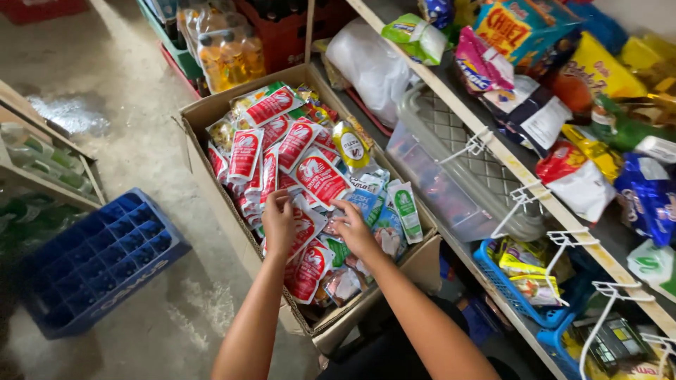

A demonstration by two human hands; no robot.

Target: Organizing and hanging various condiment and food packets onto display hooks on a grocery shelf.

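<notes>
Red-and-white plastic sauce pouches (282, 162) fill an open brown cardboard box (211, 116). Left hand (279, 224) pinches one pouch's edge; right hand (354, 229), fingers curled, touches neighbouring packets.

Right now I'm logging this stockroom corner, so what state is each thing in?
cardboard box: flaps open, heaped with sachets
red sachets: sealed, piled loosely in the box
left hand: fingers pinching a red sachet
right hand: fingers down on the sachets
blue crate: on the floor, its visible cells bare
clear plastic bin: lid on, under the shelf
wire hooks: bare, on the shelf edge
</notes>
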